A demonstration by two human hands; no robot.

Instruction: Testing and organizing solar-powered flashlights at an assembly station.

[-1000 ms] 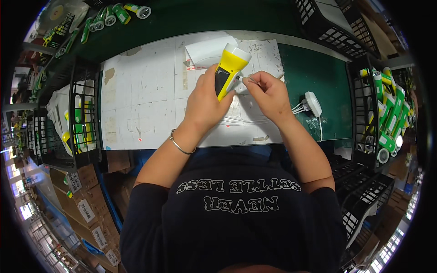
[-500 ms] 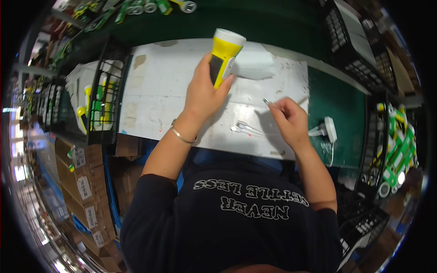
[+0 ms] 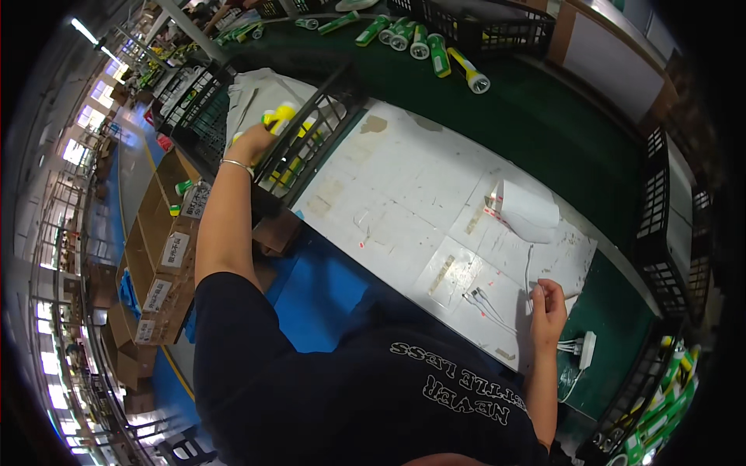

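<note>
My left hand (image 3: 253,143) is over at the left, inside a black plastic crate, closed around a yellow flashlight with a white head (image 3: 283,113). Part of its grip is hidden by the crate's side. More yellow and green flashlights (image 3: 286,167) lie in that crate. At the right end of the white work board (image 3: 396,186), my right hand (image 3: 549,304) has its fingers curled around a thin white cable (image 3: 529,268). Beside it on the board lie white cables with metal plugs (image 3: 480,297).
A curled white sheet (image 3: 528,211) rests on the board's far right part. Green and yellow flashlights (image 3: 420,43) line the far green bench. A white charging block (image 3: 588,349) sits at the right. Black crates (image 3: 664,210) and cardboard boxes (image 3: 167,252) flank the bench.
My left hand has carried the yellow flashlight from above the board leftward into the black crate. My right hand stays near the cables; the view has turned left.
</note>
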